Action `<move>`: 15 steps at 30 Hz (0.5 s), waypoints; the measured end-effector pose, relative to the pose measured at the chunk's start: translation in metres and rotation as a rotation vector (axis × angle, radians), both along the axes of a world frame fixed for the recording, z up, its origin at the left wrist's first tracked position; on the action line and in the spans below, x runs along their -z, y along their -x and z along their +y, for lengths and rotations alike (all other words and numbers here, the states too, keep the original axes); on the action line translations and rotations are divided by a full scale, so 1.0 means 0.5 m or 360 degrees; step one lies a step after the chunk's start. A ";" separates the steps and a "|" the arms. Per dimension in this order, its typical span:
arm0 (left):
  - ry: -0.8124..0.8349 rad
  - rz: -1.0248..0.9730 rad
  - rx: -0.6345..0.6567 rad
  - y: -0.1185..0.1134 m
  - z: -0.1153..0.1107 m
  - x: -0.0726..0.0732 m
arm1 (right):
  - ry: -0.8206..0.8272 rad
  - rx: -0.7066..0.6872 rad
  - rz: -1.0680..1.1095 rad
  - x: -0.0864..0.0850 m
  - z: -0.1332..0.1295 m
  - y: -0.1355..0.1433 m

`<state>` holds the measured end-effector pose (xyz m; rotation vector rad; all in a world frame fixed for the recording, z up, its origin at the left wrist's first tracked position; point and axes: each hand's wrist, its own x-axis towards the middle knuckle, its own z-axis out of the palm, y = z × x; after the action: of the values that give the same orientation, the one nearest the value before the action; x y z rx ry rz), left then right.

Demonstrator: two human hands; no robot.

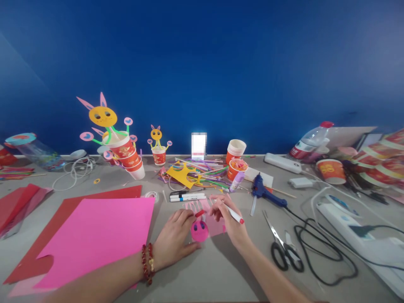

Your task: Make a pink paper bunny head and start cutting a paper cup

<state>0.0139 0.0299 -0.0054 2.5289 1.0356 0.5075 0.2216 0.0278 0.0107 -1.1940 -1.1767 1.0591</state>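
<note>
A bright pink paper disc [199, 231] with two dark eyes lies on the table between my hands. My left hand [176, 231], wearing a red bead bracelet, rests at its left side, thumb stretched along the lower edge. A red marker cap [200, 213] sticks out from its fingertips above the disc. My right hand [225, 216] is closed around a white marker [234, 215] with a red end, which slants above and right of the disc. The marker's tip is hidden by my fingers. Under and behind them lies pale pink paper [216, 225] with cut-outs.
Pink sheets [104, 235] lie left. Scissors [282, 246], a blue glue gun [268, 192] and a power strip [356, 240] with cables lie right. Behind are capped markers [187, 197], yellow paper scraps [182, 174], paper cups [236, 151] and a cup figure [121, 147].
</note>
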 end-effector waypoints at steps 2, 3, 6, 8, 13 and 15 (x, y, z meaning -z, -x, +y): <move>0.0014 -0.0031 0.0001 -0.002 0.002 0.001 | 0.0029 0.0008 -0.0010 -0.001 0.000 0.001; 0.0024 -0.0052 0.0000 -0.002 0.002 0.002 | 0.0044 0.0017 -0.0018 -0.001 0.000 0.002; 0.0060 -0.0125 -0.0005 -0.002 0.004 0.005 | 0.0074 0.0043 -0.0045 -0.001 0.001 0.004; 0.0089 -0.0170 0.0006 -0.001 0.006 0.008 | 0.0073 0.0039 -0.0058 0.002 0.003 0.004; 0.0152 -0.0230 0.0042 0.002 0.008 0.010 | 0.0068 -0.0063 -0.0019 0.020 0.007 0.002; 0.0157 -0.0240 0.0055 0.004 0.006 0.005 | 0.0075 -0.0084 -0.0008 0.026 0.007 0.002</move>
<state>0.0120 0.0329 -0.0077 2.3778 0.9369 0.6117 0.2205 0.0313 -0.0025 -1.2083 -1.1985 1.1292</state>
